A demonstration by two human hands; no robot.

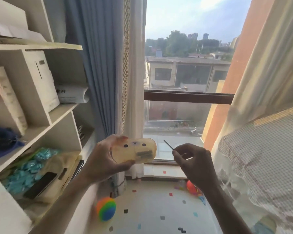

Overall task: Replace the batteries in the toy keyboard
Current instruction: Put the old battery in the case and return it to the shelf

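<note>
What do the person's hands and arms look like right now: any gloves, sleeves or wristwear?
Both are bare. The left hand and right hand wear no gloves, and no ring shows, though the frame is slightly blurred. The left forearm and right forearm are uncovered to the frame's edge: no sleeve, watch or band in view.

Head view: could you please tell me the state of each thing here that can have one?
Toy keyboard: underside facing the camera, gripped by the left hand; battery cover too blurred to judge.
Thin tool: pinched in the right hand, tip apart from the keyboard.
Blue curtain: drawn aside.
Rainbow ball: lying on the floor.
</note>
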